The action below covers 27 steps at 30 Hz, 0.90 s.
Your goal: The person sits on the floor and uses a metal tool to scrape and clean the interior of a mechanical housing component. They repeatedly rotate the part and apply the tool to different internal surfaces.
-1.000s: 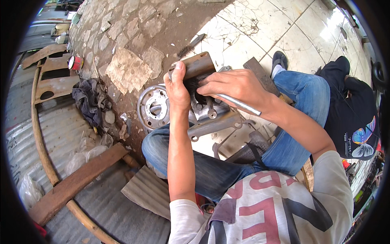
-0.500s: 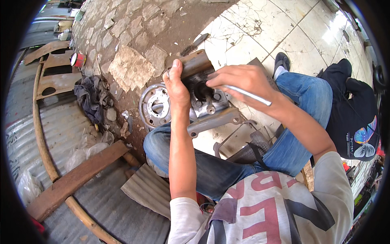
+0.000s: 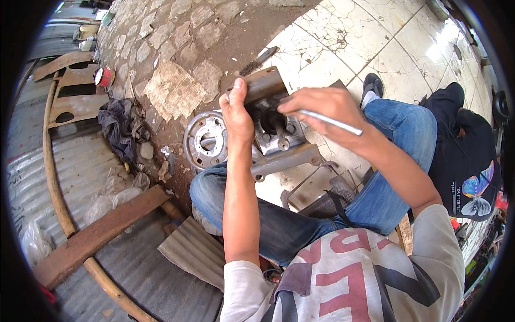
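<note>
My left hand (image 3: 236,110) is closed around the far left side of a heavy, dirty metal machine part (image 3: 287,161), holding it tilted above my lap. The part has tube-like edges with holes along two sides and a dark round opening in the middle, from which a short shaft with a bored end juts. My right hand (image 3: 327,107), slightly blurred, has its fingers closed on a thin silvery metal rod (image 3: 335,123). Its fingertips are at the edge of the dark opening and hide the rod's front end.
A round metal wheel disc (image 3: 197,140) lies beyond my left knee. A wire brush (image 3: 258,60) rests where dirt meets the cracked tiles. At left are a dark cloth (image 3: 120,131), a wooden plank (image 3: 102,236) and corrugated sheets. A person in black (image 3: 466,155) is close at right.
The metal part and both hands have shifted slightly to the right in the picture. The rod's back end has risen a little; both grips stay closed.
</note>
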Each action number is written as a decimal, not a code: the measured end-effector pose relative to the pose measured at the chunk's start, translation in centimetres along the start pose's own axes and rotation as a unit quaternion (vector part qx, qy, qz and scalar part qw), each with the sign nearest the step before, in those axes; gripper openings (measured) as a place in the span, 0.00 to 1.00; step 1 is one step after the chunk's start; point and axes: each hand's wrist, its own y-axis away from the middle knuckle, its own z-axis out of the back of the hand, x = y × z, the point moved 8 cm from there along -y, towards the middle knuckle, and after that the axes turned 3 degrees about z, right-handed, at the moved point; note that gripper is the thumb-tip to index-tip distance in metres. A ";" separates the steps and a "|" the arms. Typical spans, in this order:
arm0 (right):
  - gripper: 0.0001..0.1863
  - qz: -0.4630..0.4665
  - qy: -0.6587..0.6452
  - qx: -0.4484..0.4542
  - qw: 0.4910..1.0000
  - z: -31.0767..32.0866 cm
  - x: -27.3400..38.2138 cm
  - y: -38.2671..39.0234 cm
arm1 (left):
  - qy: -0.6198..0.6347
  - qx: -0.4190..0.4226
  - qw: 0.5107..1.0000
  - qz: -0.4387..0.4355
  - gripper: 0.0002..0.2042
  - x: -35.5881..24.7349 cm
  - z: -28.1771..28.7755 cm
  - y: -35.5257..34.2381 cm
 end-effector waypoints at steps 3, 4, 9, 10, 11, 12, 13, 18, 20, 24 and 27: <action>0.09 0.019 0.012 -0.021 1.000 0.1 0.1 -0.3 | 0.046 -0.056 0.997 0.000 0.19 1.1 1.2 -0.6; 0.09 0.031 0.009 -0.027 0.999 -0.2 0.1 -0.3 | 0.060 -0.065 0.996 -0.001 0.19 1.1 0.8 -0.6; 0.09 0.011 0.010 0.002 1.000 -0.4 0.1 -0.2 | 0.016 0.010 1.000 0.015 0.19 0.6 0.0 0.0; 0.09 0.016 0.014 0.003 1.000 0.1 -0.2 -0.2 | 0.017 -0.013 1.000 0.009 0.19 0.5 0.4 0.0; 0.09 0.020 0.018 0.003 1.000 0.4 -0.4 -0.2 | 0.018 -0.037 0.999 0.003 0.19 0.5 0.8 -0.1; 0.09 0.022 0.024 0.003 0.999 0.6 -0.5 -0.2 | 0.020 -0.057 0.998 -0.001 0.19 0.5 0.8 -0.1; 0.09 0.031 0.009 -0.001 0.999 0.6 0.0 -0.3 | 0.047 -0.073 0.996 0.001 0.19 0.3 0.4 0.2; 0.09 0.043 0.019 -0.018 0.999 -0.8 0.3 -0.5 | 0.026 -0.021 0.999 0.011 0.20 -0.4 -0.8 0.3; 0.09 0.034 0.034 -0.019 0.999 0.0 0.0 -0.2 | 0.066 -0.094 0.993 0.027 0.20 1.0 1.2 -0.2; 0.09 0.029 0.026 -0.037 0.999 0.0 -0.1 -0.1 | 0.091 -0.064 0.994 0.025 0.19 2.1 1.6 -0.9; 0.08 0.037 0.016 -0.023 0.999 -1.2 -0.1 -0.4 | 0.051 -0.023 0.998 0.024 0.19 1.4 0.2 -0.5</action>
